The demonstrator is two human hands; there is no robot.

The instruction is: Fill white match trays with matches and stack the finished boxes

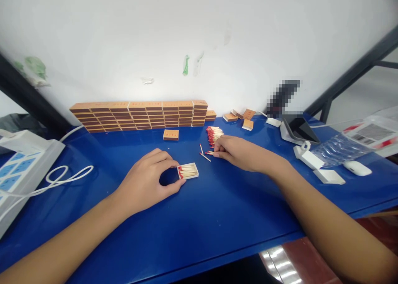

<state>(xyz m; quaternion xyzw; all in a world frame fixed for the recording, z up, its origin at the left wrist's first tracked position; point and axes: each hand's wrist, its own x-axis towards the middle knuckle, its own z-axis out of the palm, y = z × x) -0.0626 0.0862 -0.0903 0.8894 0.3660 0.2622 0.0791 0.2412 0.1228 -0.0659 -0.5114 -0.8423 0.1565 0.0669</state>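
Observation:
A small white matchbox tray [192, 176] holding red-tipped matches lies on the blue table. Its left end is between the thumb and fingers of my left hand [149, 178]. To the right, my right hand [233, 151] pinches a few matches [210, 153] at the front of a pile of red-tipped matches [215, 134]. Two loose matches [205, 156] lie between the tray and the pile. One closed matchbox [171, 134] sits behind the tray, in front of a long stacked row of matchboxes [139, 116] against the wall.
Several box sleeves [248, 124] lie at the back right. Farther right are a dark-screened device [300, 128], white blocks [328, 176], a white mouse [357, 168] and clear plastic packaging [338, 147]. A power strip [46, 163] and white cable [70, 178] are at the left.

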